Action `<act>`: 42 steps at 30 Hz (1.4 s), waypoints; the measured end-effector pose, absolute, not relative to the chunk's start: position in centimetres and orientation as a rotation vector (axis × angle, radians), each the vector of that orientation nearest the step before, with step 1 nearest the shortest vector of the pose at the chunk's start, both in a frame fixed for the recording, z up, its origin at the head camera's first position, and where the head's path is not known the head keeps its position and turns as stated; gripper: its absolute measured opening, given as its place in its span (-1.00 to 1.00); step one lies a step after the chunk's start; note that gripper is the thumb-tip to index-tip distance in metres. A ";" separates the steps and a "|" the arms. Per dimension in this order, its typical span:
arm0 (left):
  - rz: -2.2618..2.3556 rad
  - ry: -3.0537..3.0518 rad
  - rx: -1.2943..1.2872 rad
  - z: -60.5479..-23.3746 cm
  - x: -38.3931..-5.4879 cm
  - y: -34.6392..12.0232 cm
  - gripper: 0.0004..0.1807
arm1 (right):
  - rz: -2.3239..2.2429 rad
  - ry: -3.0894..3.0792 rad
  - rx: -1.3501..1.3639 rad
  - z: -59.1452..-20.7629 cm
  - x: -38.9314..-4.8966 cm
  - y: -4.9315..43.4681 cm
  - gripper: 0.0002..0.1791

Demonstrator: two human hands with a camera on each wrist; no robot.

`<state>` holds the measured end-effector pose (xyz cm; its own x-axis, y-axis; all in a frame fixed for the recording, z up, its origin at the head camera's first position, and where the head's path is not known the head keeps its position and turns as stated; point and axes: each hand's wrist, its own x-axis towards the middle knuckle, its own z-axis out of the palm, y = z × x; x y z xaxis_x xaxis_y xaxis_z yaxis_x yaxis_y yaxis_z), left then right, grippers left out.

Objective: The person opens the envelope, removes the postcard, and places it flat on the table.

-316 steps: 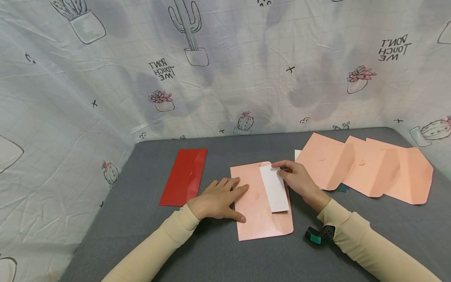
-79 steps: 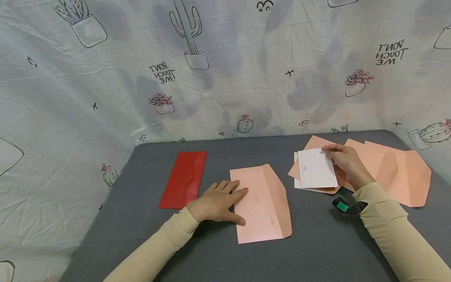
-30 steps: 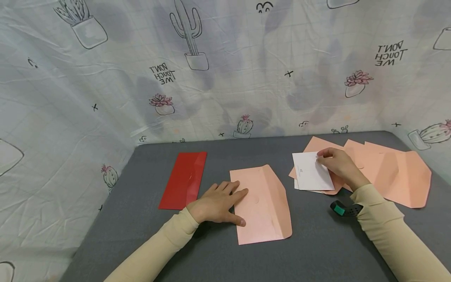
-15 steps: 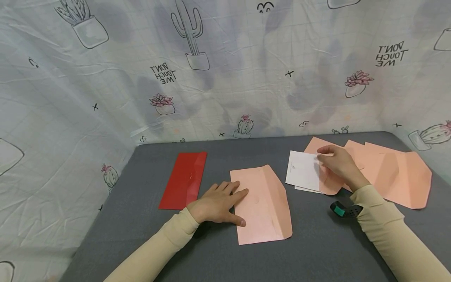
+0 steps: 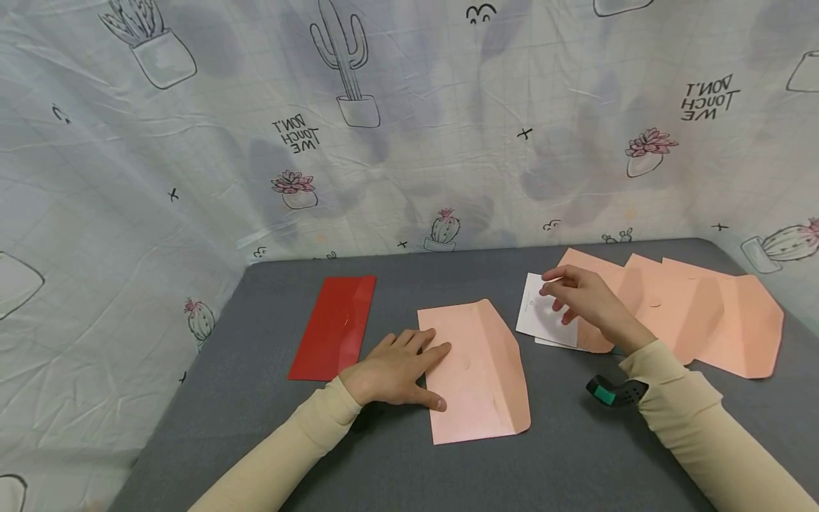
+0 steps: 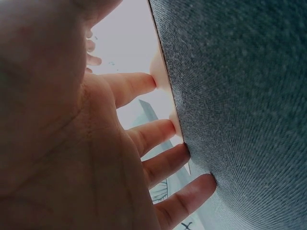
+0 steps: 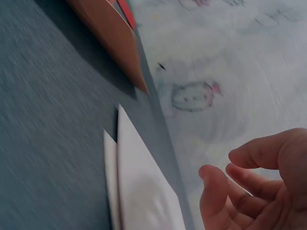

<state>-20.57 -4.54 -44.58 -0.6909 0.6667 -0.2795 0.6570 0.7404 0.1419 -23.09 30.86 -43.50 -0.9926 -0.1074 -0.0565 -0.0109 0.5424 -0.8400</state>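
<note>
My left hand rests with spread fingers on the left edge of a peach envelope, whose flap lies unfolded to the right. In the left wrist view, the fingertips touch the envelope's edge and the grey cloth. My right hand hovers over a white card, fingers loosely bent and holding nothing. Another pale card shows from under that one. In the right wrist view, thumb and fingers are apart in the air beside the white card.
A red envelope lies to the left on the grey table. Several peach envelopes overlap in a row at the right, partly under the white card. A patterned white cloth hangs behind the table.
The white card, earlier held over the middle envelope, then over the right-hand envelopes, now lies at their left end. My right hand has let it go and shifted left. The left hand stays put.
</note>
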 end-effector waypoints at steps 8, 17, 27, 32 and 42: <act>0.048 2.628 1.035 -44.5 -20.6 -4.5 0.02 | -1.474 2.566 -0.157 -43.6 -22.5 28.9 -0.45; 0.050 2.625 1.028 -44.5 -20.5 -4.5 0.02 | -1.513 2.480 -0.189 -43.8 -22.0 27.6 -0.36; 0.041 2.631 1.034 -44.8 -20.6 -4.6 0.03 | -1.476 2.432 -0.293 -44.8 -22.1 26.1 -0.33; 0.038 2.629 1.032 -44.7 -20.6 -4.6 0.02 | -1.438 2.425 -0.290 -45.2 -22.3 25.9 -0.31; 0.050 2.625 1.035 -44.5 -20.5 -4.6 0.02 | -1.412 2.425 -0.303 -45.3 -22.2 25.6 -0.30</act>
